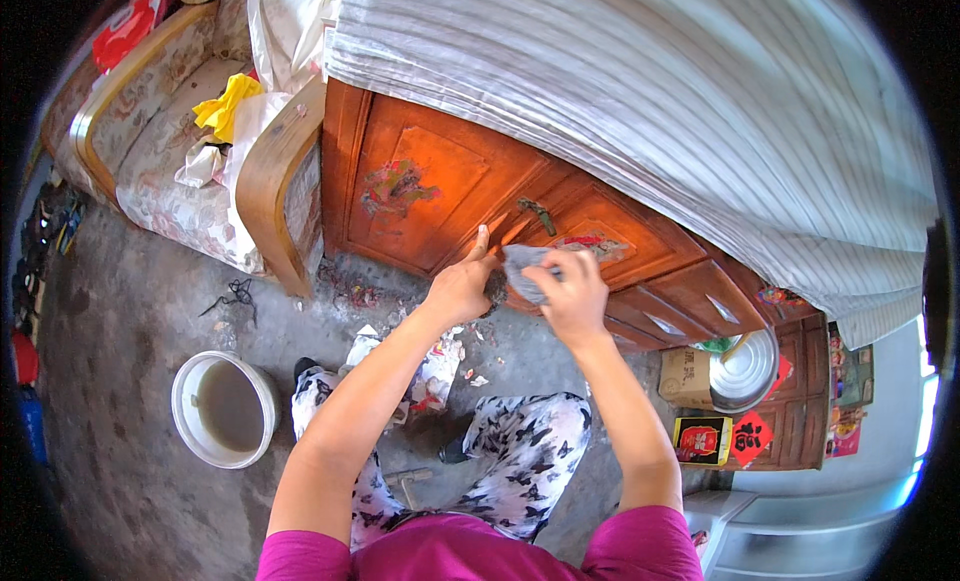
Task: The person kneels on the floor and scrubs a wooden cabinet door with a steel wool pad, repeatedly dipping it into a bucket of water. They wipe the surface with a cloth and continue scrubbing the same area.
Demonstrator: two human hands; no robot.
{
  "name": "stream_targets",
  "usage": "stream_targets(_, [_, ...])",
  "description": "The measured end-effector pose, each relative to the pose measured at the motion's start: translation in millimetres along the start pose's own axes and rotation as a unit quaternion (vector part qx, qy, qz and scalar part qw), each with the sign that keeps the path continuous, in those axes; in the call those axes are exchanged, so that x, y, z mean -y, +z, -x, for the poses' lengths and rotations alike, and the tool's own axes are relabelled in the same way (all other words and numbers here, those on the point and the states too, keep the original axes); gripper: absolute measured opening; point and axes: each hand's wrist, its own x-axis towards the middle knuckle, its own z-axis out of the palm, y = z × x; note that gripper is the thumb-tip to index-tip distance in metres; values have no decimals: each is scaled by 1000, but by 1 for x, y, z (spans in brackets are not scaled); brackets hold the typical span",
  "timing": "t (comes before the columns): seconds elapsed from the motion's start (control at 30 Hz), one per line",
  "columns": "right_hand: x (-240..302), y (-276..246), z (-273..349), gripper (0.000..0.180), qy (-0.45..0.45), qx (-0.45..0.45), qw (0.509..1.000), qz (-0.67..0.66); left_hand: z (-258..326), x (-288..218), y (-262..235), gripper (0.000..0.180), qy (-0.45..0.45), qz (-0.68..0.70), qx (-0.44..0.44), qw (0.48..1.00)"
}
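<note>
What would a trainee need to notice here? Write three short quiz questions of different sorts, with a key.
1. True or false: the right hand holds a grey cloth against the wooden cabinet.
2. What stands on the floor to the person's left?
A. a white bucket
B. a broom
C. a ladder
3. Fill in: the left hand rests on the cabinet with one ____ pointing up.

Key: 1 true; 2 A; 3 finger.

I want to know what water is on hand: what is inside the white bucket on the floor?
The white bucket holds murky brownish-grey water. The water is too cloudy to show whether anything lies at the bottom.
</note>
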Motion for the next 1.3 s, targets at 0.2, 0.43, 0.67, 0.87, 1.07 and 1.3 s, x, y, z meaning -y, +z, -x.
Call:
stream_targets(0.2, [-62, -21, -35, 51, 80, -200, 973, 77, -20, -25, 9, 53, -21, -5, 14, 1000])
stream_targets(0.43, [-98, 39, -17, 29, 34, -138, 976, 168, -40, -22, 32, 33, 13, 15, -41, 999])
stream_targets(0.67, [-95, 65, 54, 40, 261, 1, 964, -48, -43, -23, 29, 24, 27, 24, -59, 998])
stream_targets(0.87, [-84, 90, 30, 56, 273, -47, 948, -160, -55, -8, 36, 32, 31, 6, -64, 997])
stream_targets(1.07, [-61, 73, 12, 56, 155, -29, 979, -132, -57, -14, 33, 49, -6, -15, -21, 1000])
stream_targets(1.3, [-76, 83, -1, 99, 145, 26, 982, -115, -57, -7, 33, 46, 17, -1, -33, 999])
